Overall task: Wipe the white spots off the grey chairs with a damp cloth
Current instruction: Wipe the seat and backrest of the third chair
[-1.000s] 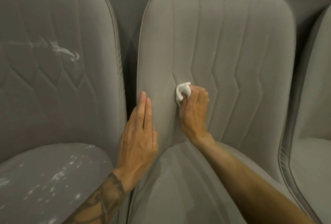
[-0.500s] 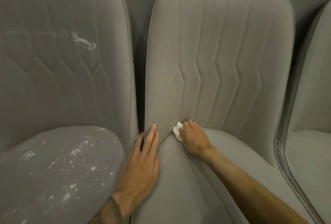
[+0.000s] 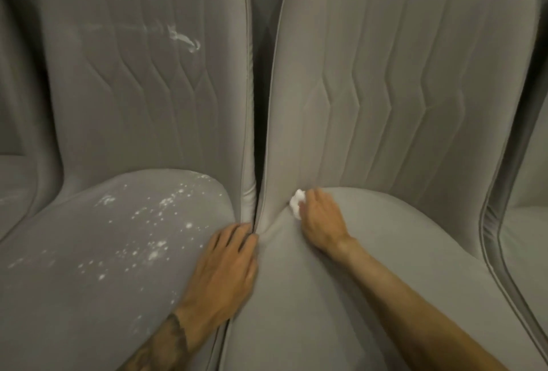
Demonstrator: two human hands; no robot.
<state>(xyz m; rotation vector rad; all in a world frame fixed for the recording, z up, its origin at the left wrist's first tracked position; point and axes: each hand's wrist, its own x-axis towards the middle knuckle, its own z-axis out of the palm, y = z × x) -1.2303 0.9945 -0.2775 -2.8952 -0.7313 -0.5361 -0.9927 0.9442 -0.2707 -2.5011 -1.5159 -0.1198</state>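
Two grey padded chairs stand side by side. The right chair [image 3: 400,80] shows no spots on its back or seat. My right hand [image 3: 321,219] is shut on a small white cloth [image 3: 296,207], pressed into the crease where that chair's back meets its seat. My left hand [image 3: 226,264] lies flat with fingers apart on the inner edges of both seats, fingertips at the gap between the chairs. The left chair [image 3: 142,97] has many white spots [image 3: 157,231] scattered over its seat and a white smear [image 3: 184,40] on its back.
A third grey chair [image 3: 530,222] shows at the right edge, close beside the right chair. Part of another seat [image 3: 14,181] is visible at the far left. A narrow dark gap [image 3: 259,103] runs between the two middle chair backs.
My right hand slid the cloth down the right chair's back to the seat crease. My left hand dropped from the backrest edge to the seats. The view shifted down and to the left.
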